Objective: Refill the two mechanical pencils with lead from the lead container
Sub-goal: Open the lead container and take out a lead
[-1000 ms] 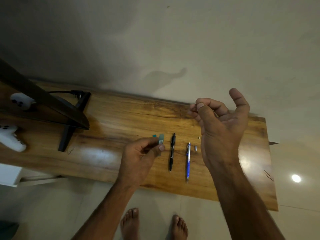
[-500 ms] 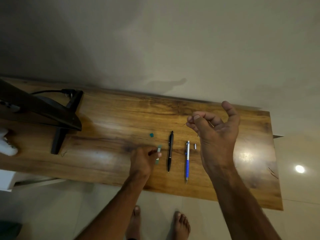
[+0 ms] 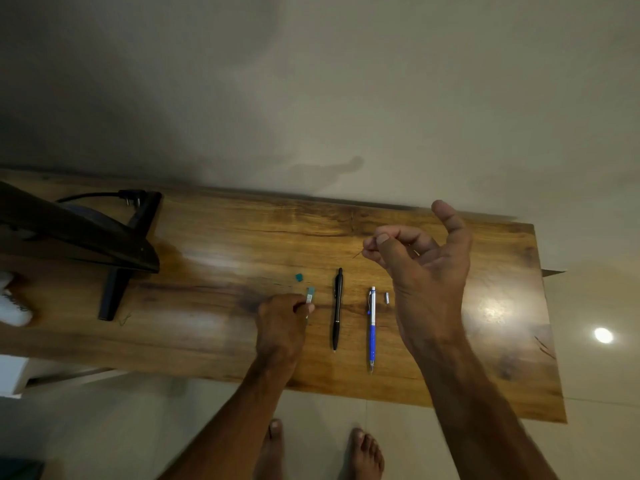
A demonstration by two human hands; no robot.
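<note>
Now the left hand [image 3: 282,322] has come down from where it was a second ago and brought the lead container [image 3: 310,294] low over the table [image 3: 214,244], just left of the black pencil [image 3: 337,306]. Its thumb and curled fingers grip the container's near end. Whether the container already rests on the wood I cannot tell. The teal cap [image 3: 299,277] lies loose just beyond it, so the container is probably open.

The right hand [image 3: 427,271] is raised over the right part of the table, beyond the blue pencil [image 3: 371,327]. Thumb and forefinger are pinched together on a thin lead [image 3: 357,254], whose tip pokes out to the left. The other fingers are loosely curled and the little finger stands up. A second ago no lead showed at those fingertips.

Both pencils lie side by side, tips towards the near edge. A small silver cap [image 3: 387,298] lies just right of the blue pencil's far end. My judgement is that extraction is done, and that feeding the lead into the uncapped blue pencil comes next.
</note>
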